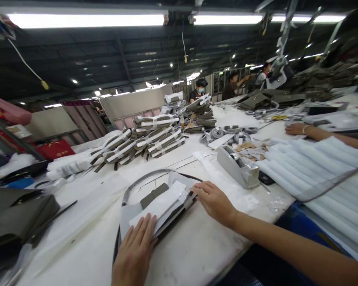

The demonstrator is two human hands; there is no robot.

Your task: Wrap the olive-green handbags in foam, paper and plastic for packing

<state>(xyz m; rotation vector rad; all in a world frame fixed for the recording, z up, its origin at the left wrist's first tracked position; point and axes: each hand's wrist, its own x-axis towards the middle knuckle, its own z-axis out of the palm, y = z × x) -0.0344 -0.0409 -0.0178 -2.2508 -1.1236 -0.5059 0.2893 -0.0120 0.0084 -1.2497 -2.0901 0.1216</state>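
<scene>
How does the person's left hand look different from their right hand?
The left hand lies flat with straight fingers, while the right hand bends its fingers. The left hand is at the lower-left end of the white-covered bundle; the right hand is at its right end. Both are bare.

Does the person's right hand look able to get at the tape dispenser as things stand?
Probably yes: the right hand is at the edge of the wrapped bag, and the tape dispenser stands close by, with only a flat pale sheet visible between them.
</scene>
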